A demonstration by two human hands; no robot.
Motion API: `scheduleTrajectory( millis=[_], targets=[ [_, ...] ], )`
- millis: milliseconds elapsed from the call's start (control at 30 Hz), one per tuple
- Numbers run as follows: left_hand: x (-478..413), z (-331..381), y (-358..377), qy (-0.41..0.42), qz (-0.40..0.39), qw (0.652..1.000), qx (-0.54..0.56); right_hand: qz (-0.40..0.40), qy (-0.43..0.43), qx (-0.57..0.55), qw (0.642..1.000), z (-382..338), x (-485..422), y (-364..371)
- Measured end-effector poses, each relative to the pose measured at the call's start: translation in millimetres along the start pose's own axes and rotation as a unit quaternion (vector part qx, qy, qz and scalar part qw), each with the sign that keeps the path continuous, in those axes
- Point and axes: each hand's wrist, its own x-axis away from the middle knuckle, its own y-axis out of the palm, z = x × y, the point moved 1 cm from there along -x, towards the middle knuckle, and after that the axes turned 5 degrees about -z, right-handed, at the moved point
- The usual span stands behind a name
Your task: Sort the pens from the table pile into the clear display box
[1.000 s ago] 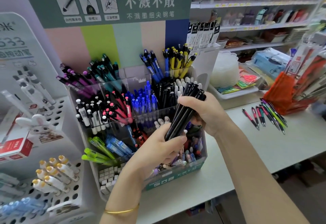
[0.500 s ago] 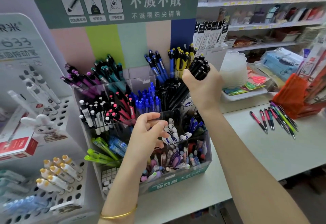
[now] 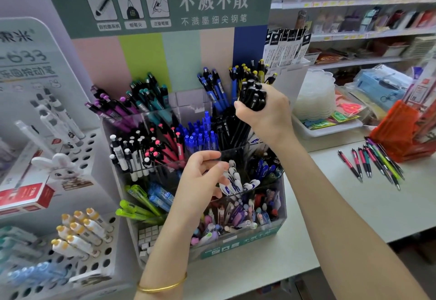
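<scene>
A clear display box [image 3: 282,207] with tiered compartments stands on the white table, packed with purple, teal, blue, red, black and green pens. My right hand [image 3: 269,113] grips a bundle of black pens [image 3: 253,96] near their tops, their lower ends down in the middle-row black compartment. My left hand [image 3: 203,181] hovers in front of the box's middle row with fingers loosely curled, holding nothing. A pile of loose pens [image 3: 375,160] in red, green and purple lies on the table at the right.
A white perforated pen stand [image 3: 92,240] with yellow-capped pens sits at the left. An orange mesh holder [image 3: 398,129] stands at the far right, a white tray [image 3: 330,127] with a stack of clear cups behind it. Shelves of goods fill the back.
My right hand lifted the black bundle up and back over the middle row. My left hand let go of the bundle's lower end and drew away, now empty.
</scene>
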Motion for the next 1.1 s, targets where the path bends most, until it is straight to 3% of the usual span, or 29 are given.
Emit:
scheduleTrajectory(
  millis=[133,267,467,633,733,833,1100],
  targets=[
    [-3,2,4,0.010,-0.004,1.000,-0.007,-0.113,0.009,0.031,0.993,-3,-5,3],
    [-5,4,4,0.024,0.002,1.000,-0.016,-0.142,0.007,0.118,0.983,-5,-9,6],
    [-7,18,4,0.094,0.026,0.994,-0.045,-0.080,0.045,0.174,0.980,-7,1,10],
    [-11,26,7,0.154,0.048,0.982,-0.100,-0.012,0.002,0.236,0.972,-14,18,10],
    [-13,31,8,0.196,0.067,0.967,-0.147,-0.032,-0.033,0.262,0.964,-9,28,13],
    [-17,35,9,0.222,0.083,0.954,-0.183,-0.061,-0.035,0.201,0.977,-3,30,8],
    [-21,33,12,0.250,0.124,0.933,-0.229,-0.018,-0.155,0.246,0.957,-1,24,14]
  ],
)
